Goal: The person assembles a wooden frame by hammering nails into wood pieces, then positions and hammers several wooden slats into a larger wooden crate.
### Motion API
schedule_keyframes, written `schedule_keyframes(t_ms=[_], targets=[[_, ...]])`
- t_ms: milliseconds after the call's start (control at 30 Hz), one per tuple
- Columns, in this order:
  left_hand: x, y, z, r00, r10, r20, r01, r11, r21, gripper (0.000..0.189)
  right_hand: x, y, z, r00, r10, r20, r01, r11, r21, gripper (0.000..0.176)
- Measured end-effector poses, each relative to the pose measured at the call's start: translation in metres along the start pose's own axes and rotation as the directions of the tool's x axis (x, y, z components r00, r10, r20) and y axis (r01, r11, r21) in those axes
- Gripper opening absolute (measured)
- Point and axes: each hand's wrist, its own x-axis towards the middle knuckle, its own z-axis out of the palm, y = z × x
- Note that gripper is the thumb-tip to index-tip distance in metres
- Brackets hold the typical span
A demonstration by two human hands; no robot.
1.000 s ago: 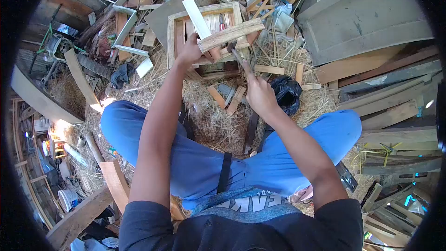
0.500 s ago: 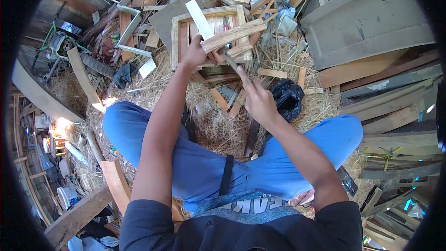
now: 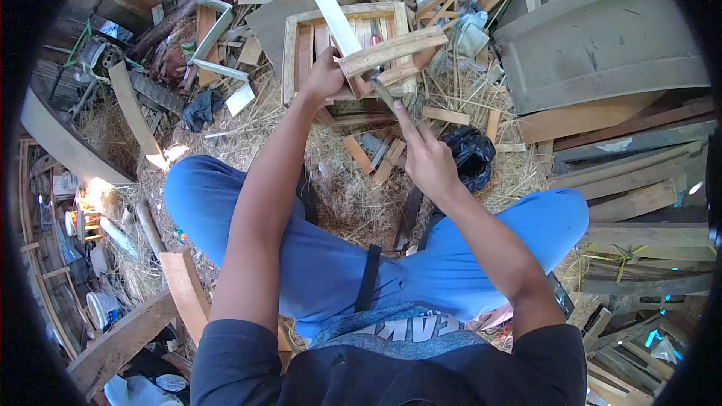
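Note:
I sit on straw with my knees apart. My left hand (image 3: 323,75) grips the near end of a rough wooden bar (image 3: 391,51) that lies across a small slatted wooden crate (image 3: 301,45). My right hand (image 3: 427,159) holds a thin metal tool (image 3: 382,92) by its handle, and the tool's tip reaches up under the bar next to my left hand. A pale flat slat (image 3: 336,19) leans up from the crate behind my left hand.
Short wood offcuts (image 3: 353,155) and a black plastic bag (image 3: 470,153) lie on the straw between my knees. A large grey panel (image 3: 602,37) and stacked planks (image 3: 639,173) fill the right. Scrap boards and a dark rag (image 3: 199,109) clutter the left.
Both hands stay on the bar and the tool. My right hand has lifted the tool slightly toward the bar, and the view has shifted a little.

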Motion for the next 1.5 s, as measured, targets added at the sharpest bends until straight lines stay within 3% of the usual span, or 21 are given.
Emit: schedule_keyframes(t_ms=[33, 100, 167, 200, 233, 267, 300, 433, 500, 567, 600, 700, 833, 867, 900, 967, 1033, 1133, 1267, 1433, 1500], targets=[[0.003, 0.000, 0.002, 0.994, 0.106, -0.003, -0.105, 0.993, 0.052, 0.053, 0.001, 0.000, -0.001, 1.000, 0.000, 0.001, 0.000, 1.000, -0.005, 0.081], [0.007, 0.005, 0.000, 0.997, 0.074, -0.004, -0.073, 0.992, 0.107, 0.055, 0.008, 0.001, -0.003, 0.975, 0.122, 0.185, -0.107, 0.990, -0.090, 0.081], [0.000, 0.007, 0.000, 1.000, 0.006, -0.031, -0.002, 0.991, 0.132, 0.056, 0.005, 0.004, 0.001, 0.989, 0.087, 0.118, -0.092, 0.995, 0.036, 0.080], [0.012, -0.018, -0.006, 0.999, 0.047, -0.014, -0.042, 0.958, 0.285, 0.054, 0.002, 0.007, 0.003, 0.996, 0.062, 0.066, -0.061, 0.998, -0.009, 0.085], [0.011, -0.020, -0.005, 0.999, 0.043, -0.009, -0.038, 0.958, 0.283, 0.054, 0.001, 0.009, 0.003, 0.999, 0.033, 0.016, -0.032, 0.998, -0.058, 0.090], [0.011, -0.019, -0.003, 1.000, 0.014, 0.000, -0.014, 0.986, 0.169, 0.053, 0.006, 0.012, 0.002, 0.970, 0.154, 0.190, -0.129, 0.982, -0.138, 0.090], [0.015, -0.020, -0.002, 1.000, -0.006, 0.013, 0.006, 0.998, 0.057, 0.052, 0.005, 0.012, -0.003, 0.971, 0.155, 0.184, -0.130, 0.981, -0.141, 0.090], [0.014, -0.018, -0.004, 0.995, 0.104, -0.006, -0.099, 0.967, 0.235, 0.057, 0.003, 0.012, 0.001, 0.996, 0.060, 0.070, -0.059, 0.998, -0.018, 0.093], [0.003, -0.005, 0.001, 0.999, -0.007, 0.039, 0.003, 0.994, 0.106, 0.056, -0.002, 0.013, 0.003, 1.000, -0.025, -0.006, 0.025, 0.999, -0.022, 0.094], [0.006, -0.005, 0.002, 0.997, 0.072, 0.023, -0.072, 0.997, 0.004, 0.055, 0.004, 0.009, 0.001, 0.990, 0.049, 0.136, -0.046, 0.999, -0.022, 0.074], [-0.003, 0.019, 0.002, 0.998, -0.049, 0.037, 0.048, 0.999, 0.025, 0.055, 0.007, 0.007, 0.000, 0.990, 0.046, 0.135, -0.045, 0.999, -0.015, 0.074], [-0.003, 0.016, 0.000, 0.997, -0.057, 0.054, 0.056, 0.998, 0.029, 0.054, 0.003, 0.001, -0.005, 0.969, 0.099, 0.225, -0.072, 0.990, -0.124, 0.076], [-0.002, 0.005, 0.003, 0.994, 0.104, -0.018, -0.103, 0.995, 0.010, 0.054, 0.012, -0.001, -0.023, 0.962, 0.143, 0.233, -0.158, 0.986, 0.047, 0.074], [0.017, -0.036, -0.003, 0.981, 0.191, -0.037, -0.189, 0.981, 0.055, 0.054, 0.009, 0.012, -0.019, 0.991, 0.073, 0.111, -0.085, 0.990, 0.109, 0.059], [0.017, -0.032, -0.005, 0.980, 0.195, -0.034, -0.193, 0.979, 0.060, 0.054, 0.011, 0.016, -0.024, 0.992, 0.073, 0.104, -0.084, 0.990, 0.113, 0.059], [0.008, -0.012, 0.001, 0.999, -0.040, -0.009, 0.037, 0.977, -0.211, 0.054, 0.018, 0.019, -0.047, 0.969, 0.233, 0.088, -0.241, 0.965, 0.105, 0.043], [0.000, 0.005, 0.005, 0.996, -0.089, -0.007, 0.085, 0.975, -0.205, 0.050, 0.029, 0.023, -0.073, 0.954, 0.275, 0.121, -0.280, 0.960, 0.026, 0.024], [-0.010, 0.014, 0.011, 0.993, -0.046, -0.105, 0.013, 0.956, -0.292, 0.043, 0.032, 0.030, -0.096, 0.948, 0.279, 0.153, -0.279, 0.960, -0.024, 0.024], [-0.018, 0.033, 0.021, 0.971, 0.045, -0.236, -0.099, 0.970, -0.220, 0.040, 0.036, 0.041, -0.126, 0.941, 0.269, 0.207, -0.261, 0.963, -0.065, 0.023], [-0.026, 0.041, 0.028, 0.961, 0.131, -0.243, -0.166, 0.978, -0.127, 0.032, 0.030, 0.075, -0.161, 0.870, 0.313, 0.380, -0.242, 0.944, -0.223, 0.025], [-0.029, 0.048, 0.028, 0.961, 0.178, -0.211, -0.210, 0.967, -0.142, 0.031, 0.025, 0.078, -0.165, 0.881, 0.282, 0.380, -0.236, 0.958, -0.163, 0.026]])
